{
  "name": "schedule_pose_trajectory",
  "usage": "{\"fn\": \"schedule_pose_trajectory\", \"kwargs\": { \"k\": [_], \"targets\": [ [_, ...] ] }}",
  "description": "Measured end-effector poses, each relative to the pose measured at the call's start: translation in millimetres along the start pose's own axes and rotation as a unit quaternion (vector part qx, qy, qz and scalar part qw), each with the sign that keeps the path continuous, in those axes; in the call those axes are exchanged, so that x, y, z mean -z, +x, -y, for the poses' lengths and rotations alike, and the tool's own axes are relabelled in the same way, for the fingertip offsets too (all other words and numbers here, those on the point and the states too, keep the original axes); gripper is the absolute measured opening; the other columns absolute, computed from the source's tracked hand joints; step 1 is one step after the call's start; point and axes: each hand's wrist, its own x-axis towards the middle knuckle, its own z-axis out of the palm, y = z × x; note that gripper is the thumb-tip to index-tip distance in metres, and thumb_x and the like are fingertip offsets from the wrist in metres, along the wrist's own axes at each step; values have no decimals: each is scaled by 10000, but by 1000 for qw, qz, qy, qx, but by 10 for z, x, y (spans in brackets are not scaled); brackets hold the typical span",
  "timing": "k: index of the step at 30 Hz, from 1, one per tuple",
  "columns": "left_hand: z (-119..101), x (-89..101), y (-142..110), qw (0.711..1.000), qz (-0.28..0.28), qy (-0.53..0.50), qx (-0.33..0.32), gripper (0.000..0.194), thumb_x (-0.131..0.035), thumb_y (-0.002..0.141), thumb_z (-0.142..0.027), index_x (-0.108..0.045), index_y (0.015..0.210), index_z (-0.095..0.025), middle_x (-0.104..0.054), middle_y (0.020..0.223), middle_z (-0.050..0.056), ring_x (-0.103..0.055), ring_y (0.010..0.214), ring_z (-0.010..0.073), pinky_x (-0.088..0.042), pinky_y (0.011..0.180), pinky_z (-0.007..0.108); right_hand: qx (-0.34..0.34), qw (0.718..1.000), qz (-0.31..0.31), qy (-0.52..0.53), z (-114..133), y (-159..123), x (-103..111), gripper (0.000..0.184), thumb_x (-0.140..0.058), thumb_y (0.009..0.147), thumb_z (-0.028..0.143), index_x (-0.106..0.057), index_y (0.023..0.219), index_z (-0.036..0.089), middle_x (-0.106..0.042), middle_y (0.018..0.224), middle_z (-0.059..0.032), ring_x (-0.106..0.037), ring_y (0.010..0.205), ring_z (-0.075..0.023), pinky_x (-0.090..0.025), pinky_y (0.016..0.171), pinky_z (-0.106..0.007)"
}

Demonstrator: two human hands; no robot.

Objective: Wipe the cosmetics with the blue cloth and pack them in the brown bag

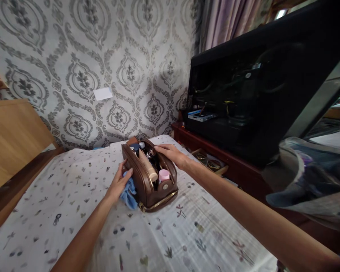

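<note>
A brown leather cosmetic bag (143, 177) sits upright on the bed with its top unzipped. Inside it are a beige tube (147, 166), a pink-lidded container (164, 175) and several small items I cannot make out. My left hand (119, 183) is beside the bag's left wall, fingers bent around a crumpled blue cloth (129, 194). On the opposite side, my right hand (171, 154) holds the bag's right rim, its fingers lying over the edge and its thumb hidden.
A patterned white sheet (73, 211) covers the bed. To the right stand a large black glass-fronted case (243, 87), a small open drawer (212, 162) and a translucent plastic bag (306, 189). A wooden board (14, 136) is at left; papered wall (124, 68) rises behind.
</note>
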Motion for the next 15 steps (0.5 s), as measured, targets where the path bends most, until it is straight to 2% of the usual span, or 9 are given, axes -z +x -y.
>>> {"fn": "schedule_pose_trajectory", "kwargs": {
  "k": [2,3,5,7,11,15],
  "targets": [
    [-33,54,40,1000,-13,24,-2,840,-728,793,-587,-399,1508,-295,-681,1101,41,-683,973,186,-534,855,272,-50,996,4,67,-41,-5,7,292,-618,847,453,-709,849,176,-744,761,-39,-675,690,-200,-551,646,-304],
    [-51,81,81,999,-26,33,-9,859,-728,801,-574,-363,1531,-306,-669,1152,48,-680,989,184,-529,863,269,-77,991,10,109,-55,-11,-7,304,-615,857,473,-697,864,180,-744,769,-40,-677,696,-203,-557,658,-311],
    [-88,120,190,998,-45,43,-30,883,-739,806,-548,-339,1554,-305,-637,1284,70,-648,1119,208,-496,959,284,-109,977,32,182,-62,-26,-65,340,-600,880,513,-684,882,183,-745,785,-56,-686,708,-219,-572,678,-335],
    [-121,131,299,996,-40,53,-56,866,-748,803,-533,-383,1545,-278,-608,1373,84,-574,1267,248,-423,1082,318,-130,959,62,245,-45,-43,-146,373,-581,908,536,-692,935,181,-754,827,-73,-706,765,-236,-585,737,-357],
    [-170,124,404,993,-12,83,-81,867,-748,794,-540,-417,1535,-235,-578,1437,104,-497,1365,290,-326,1181,390,-134,948,65,283,0,-65,-257,406,-539,960,512,-675,1171,193,-770,938,-65,-724,932,-240,-573,891,-366],
    [-210,154,404,994,7,87,-69,881,-745,771,-578,-438,1522,-234,-599,1425,94,-503,1368,295,-291,1209,426,-162,944,68,280,4,-76,-254,501,-498,973,555,-656,1267,182,-777,993,-87,-724,979,-270,-563,927,-391]
  ]
}}
